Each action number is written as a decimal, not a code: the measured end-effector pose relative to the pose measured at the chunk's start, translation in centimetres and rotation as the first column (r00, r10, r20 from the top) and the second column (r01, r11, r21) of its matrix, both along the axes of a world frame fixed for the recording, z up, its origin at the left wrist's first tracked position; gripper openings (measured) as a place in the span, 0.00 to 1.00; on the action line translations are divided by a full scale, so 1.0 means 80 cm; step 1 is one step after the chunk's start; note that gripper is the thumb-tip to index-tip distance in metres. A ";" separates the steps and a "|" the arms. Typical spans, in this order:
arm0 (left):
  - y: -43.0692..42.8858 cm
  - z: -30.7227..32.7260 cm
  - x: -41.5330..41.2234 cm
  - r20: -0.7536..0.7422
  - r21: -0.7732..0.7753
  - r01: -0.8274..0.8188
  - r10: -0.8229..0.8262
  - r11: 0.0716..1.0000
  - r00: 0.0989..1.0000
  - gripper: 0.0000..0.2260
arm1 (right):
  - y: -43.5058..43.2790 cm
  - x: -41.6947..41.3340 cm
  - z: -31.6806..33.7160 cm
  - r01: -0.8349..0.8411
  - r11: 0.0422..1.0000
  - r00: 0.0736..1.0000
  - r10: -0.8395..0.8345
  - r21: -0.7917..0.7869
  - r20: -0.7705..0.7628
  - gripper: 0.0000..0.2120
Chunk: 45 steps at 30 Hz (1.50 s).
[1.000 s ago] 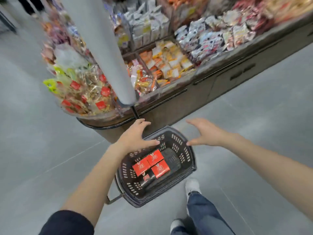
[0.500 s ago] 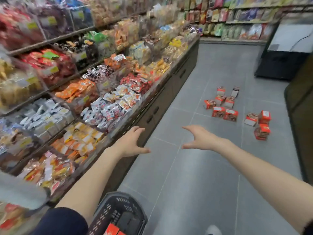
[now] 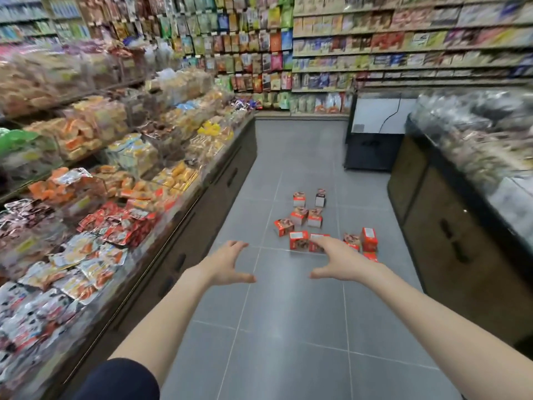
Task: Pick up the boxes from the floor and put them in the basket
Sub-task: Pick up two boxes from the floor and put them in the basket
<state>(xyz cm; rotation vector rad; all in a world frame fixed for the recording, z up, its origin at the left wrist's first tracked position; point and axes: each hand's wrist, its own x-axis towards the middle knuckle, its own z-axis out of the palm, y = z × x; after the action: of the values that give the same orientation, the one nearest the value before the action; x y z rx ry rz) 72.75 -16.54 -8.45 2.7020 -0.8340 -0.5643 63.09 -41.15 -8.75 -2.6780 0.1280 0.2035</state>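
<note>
Holding out the left hand (image 3: 227, 265) and right hand (image 3: 339, 262) with fingers spread, gripping nothing, facing red boxes (image 3: 299, 216) lying scattered on the grey floor (image 3: 288, 327)

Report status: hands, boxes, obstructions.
Left hand open, right hand open, both empty. Boxes scattered on floor ahead, none held. Basket not in view. Shelves left, counter right, beside the path.

The head-worn wide-angle camera faces forward and slightly down along the aisle floor (image 3: 291, 327), boxes (image 3: 299, 216) well ahead.

Snack shelves (image 3: 121, 180) left (blurred); freezer (image 3: 375, 131) beyond.
</note>
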 end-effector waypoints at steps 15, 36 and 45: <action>-0.257 0.000 0.338 0.009 0.050 0.332 -0.333 0.942 0.943 0.38 | -0.209 0.250 -0.020 0.320 0.947 0.947 -0.320 0.011 -0.007 0.44; -0.529 -0.110 0.646 -0.111 0.180 0.379 -0.364 0.907 0.925 0.40 | -0.495 0.541 -0.116 0.342 0.938 0.924 -0.327 0.048 -0.196 0.43; -0.599 -0.177 0.745 -0.210 0.204 0.348 -0.306 0.915 0.929 0.39 | -0.567 0.648 -0.186 0.391 0.905 0.901 -0.339 0.169 -0.270 0.43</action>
<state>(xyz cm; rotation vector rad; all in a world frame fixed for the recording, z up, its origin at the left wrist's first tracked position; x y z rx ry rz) 132.38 -64.43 -22.61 2.6776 -1.2539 -1.0199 114.90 -86.47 -23.64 -2.3460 0.6433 0.3890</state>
